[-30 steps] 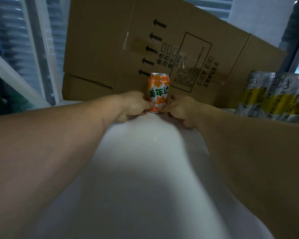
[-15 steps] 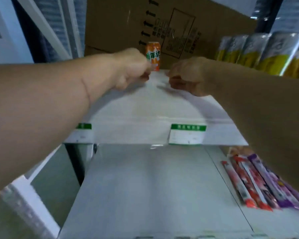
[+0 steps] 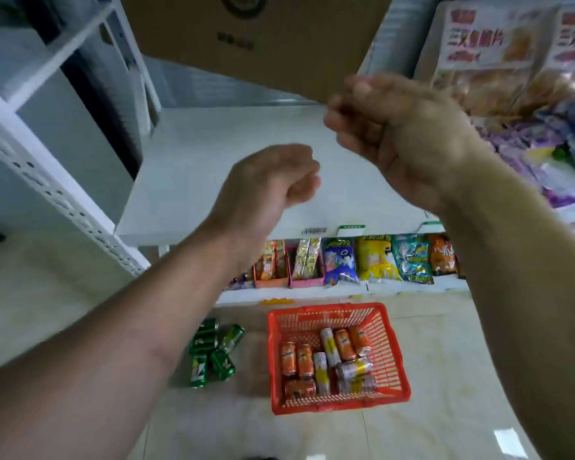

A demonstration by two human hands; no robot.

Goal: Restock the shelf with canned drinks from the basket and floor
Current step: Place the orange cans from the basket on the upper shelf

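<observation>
A red plastic basket stands on the floor below me and holds several orange and silver-yellow cans. Left of it, several green cans lie loose on the tiles. My left hand hovers over the white shelf, fingers curled, nothing in it. My right hand is higher and further right, fingers loosely curled and also holding nothing. The orange can from the upper shelf is out of view.
A cardboard box sits at the back of the white shelf. Snack bags fill the shelf's right side. Several small snack packets line the bottom shelf. A white perforated upright runs down the left.
Both hands have let go of the orange can and drawn back from the upper shelf. My view has dropped, so the lower shelf, the basket and the floor cans now show.
</observation>
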